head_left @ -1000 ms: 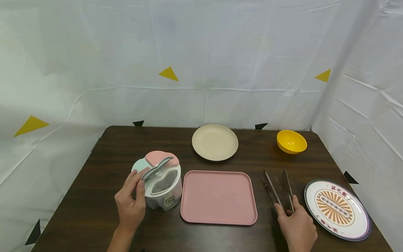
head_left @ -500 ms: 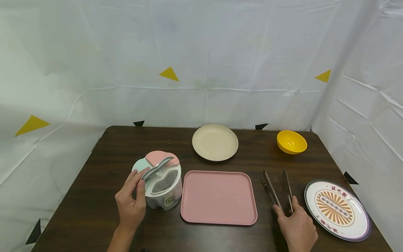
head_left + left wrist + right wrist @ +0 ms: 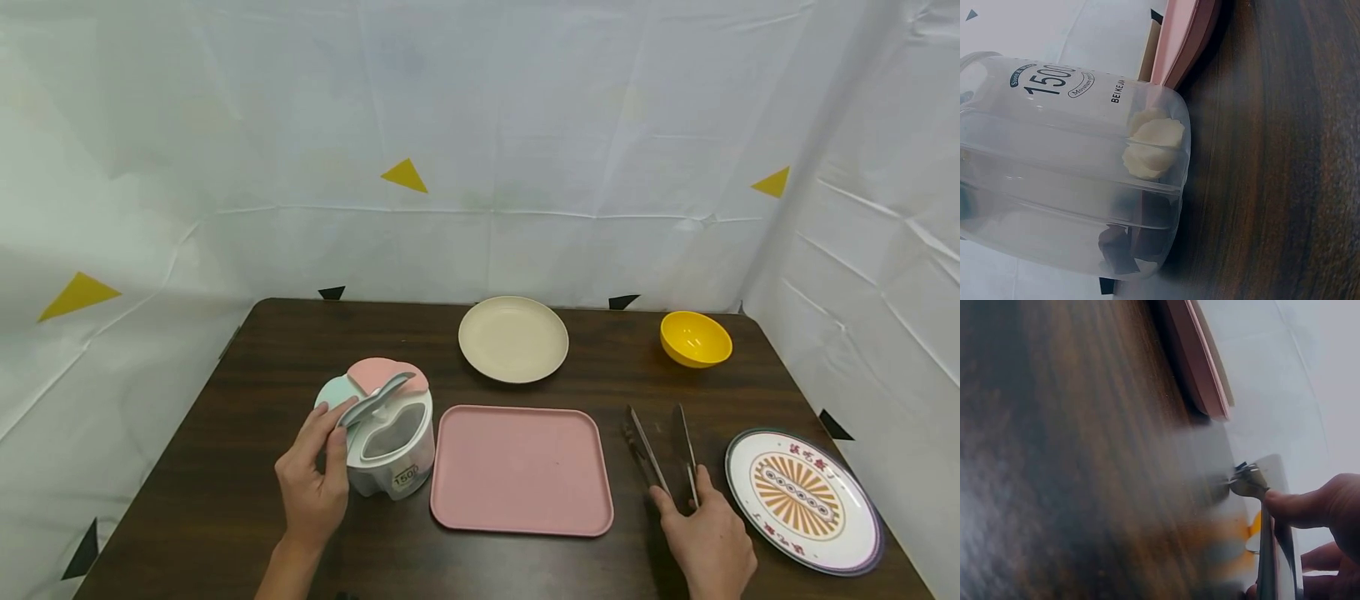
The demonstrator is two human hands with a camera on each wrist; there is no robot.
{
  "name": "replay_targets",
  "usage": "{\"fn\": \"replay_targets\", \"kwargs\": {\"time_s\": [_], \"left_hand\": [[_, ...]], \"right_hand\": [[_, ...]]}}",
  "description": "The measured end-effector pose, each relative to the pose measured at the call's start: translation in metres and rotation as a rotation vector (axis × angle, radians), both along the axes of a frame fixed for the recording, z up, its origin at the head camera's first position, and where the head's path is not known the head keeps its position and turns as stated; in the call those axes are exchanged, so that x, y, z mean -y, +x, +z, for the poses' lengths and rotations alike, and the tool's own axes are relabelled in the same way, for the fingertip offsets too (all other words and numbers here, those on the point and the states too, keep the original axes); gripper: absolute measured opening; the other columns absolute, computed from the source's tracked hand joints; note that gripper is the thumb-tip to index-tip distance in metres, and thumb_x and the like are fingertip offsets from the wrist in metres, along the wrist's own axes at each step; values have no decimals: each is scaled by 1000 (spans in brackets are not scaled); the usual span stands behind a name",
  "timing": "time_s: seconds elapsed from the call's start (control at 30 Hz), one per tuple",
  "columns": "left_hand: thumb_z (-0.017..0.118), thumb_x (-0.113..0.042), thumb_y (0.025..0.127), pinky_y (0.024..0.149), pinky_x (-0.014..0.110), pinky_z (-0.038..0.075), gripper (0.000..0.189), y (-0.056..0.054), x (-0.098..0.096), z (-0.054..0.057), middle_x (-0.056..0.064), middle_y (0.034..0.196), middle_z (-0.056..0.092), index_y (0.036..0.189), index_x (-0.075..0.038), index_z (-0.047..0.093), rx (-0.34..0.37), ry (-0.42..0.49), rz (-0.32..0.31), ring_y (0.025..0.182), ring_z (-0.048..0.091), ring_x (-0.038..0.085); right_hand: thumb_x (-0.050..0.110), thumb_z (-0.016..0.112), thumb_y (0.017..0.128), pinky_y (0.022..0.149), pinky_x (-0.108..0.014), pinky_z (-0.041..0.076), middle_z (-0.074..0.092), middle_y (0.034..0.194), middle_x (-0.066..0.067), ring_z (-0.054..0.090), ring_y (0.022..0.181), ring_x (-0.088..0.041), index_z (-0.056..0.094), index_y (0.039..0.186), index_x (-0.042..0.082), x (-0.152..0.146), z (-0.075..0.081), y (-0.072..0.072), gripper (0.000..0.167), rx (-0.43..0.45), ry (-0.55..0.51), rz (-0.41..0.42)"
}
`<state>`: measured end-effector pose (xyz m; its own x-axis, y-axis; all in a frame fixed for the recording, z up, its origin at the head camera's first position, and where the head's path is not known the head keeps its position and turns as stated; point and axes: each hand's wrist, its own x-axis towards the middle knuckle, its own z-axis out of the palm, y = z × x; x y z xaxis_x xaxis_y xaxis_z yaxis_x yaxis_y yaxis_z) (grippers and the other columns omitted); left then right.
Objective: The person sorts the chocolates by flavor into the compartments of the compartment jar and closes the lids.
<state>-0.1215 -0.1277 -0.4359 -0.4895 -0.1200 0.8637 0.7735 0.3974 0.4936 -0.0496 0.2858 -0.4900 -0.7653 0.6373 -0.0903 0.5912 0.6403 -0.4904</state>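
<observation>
A clear-walled storage canister (image 3: 406, 480) with a pink, mint and grey lidded top stands left of the pink tray. My left hand (image 3: 313, 483) pinches its raised grey lid (image 3: 372, 403) at the near end, and the compartment below shows uncovered. Through its wall in the left wrist view, I see pale scalloped pieces (image 3: 1154, 147) and dark chunks (image 3: 1119, 249) at the bottom. On the right, my right hand (image 3: 711, 537) grips metal tongs (image 3: 649, 448) with their arms spread apart. In the right wrist view, the tongs' toothed tip (image 3: 1247, 479) holds nothing.
Between the hands lies a pink tray (image 3: 521, 471). Behind it is a cream plate (image 3: 513, 340). A yellow bowl (image 3: 695, 339) sits at the back right, and a patterned white plate (image 3: 840, 533) lies right of the tongs. White sheeting (image 3: 510, 150) hangs behind the dark table (image 3: 277, 358).
Both hands keep almost the same place: the left on the raised lid, the right on the spread tongs. The right fingers shifted very slightly on the tongs.
</observation>
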Motion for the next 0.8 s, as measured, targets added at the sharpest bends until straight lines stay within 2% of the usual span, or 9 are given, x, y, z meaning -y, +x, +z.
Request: {"fn": "replay_targets", "kwargs": {"time_s": [0.13,0.3,0.43,0.5,0.6,0.7,0.8], "left_hand": [[55,8,92,105,42,41,20,-2,1,-3,24,104,70,106,13,68,-4,2,-1,104,67,24],[56,6,92,105,41,40,20,-9,6,-16,23,104,70,107,11,69,0,-2,7,105,67,22],[57,5,92,106,41,40,20,-15,10,-26,21,106,70,108,10,69,2,2,0,105,67,22],[57,4,93,106,42,40,21,-16,11,-28,21,106,70,108,9,69,3,1,-1,106,67,22],[57,4,93,106,42,40,21,-16,11,-28,21,107,70,109,10,69,3,3,-3,105,67,22],[56,5,92,105,41,41,20,-13,8,-22,22,105,70,107,11,68,0,10,-1,105,67,23],[55,7,91,105,42,41,20,-8,4,-13,25,103,70,106,12,68,0,7,5,105,67,22]], "right_hand": [[57,70,82,82,-70,37,47,140,-26,49,114,-54,42,148,8,0,0,0,87,-25,1,-2],[47,72,84,85,-71,38,47,139,-25,46,121,-49,44,145,4,1,4,0,80,-97,45,20],[39,72,86,84,-71,38,48,139,-23,45,122,-46,48,143,4,6,14,-2,72,-200,87,37],[35,73,86,82,-69,40,51,137,-20,47,121,-44,51,142,5,12,21,-4,67,-290,107,59],[28,78,83,79,-62,45,57,131,-17,54,113,-40,58,137,6,26,30,-10,62,-467,146,142],[18,83,77,73,-54,50,63,124,-14,63,98,-34,63,131,6,43,36,-19,59,-630,161,285],[13,85,75,69,-46,53,66,120,-10,66,89,-26,65,129,5,64,41,-29,59,-712,112,436]]}}
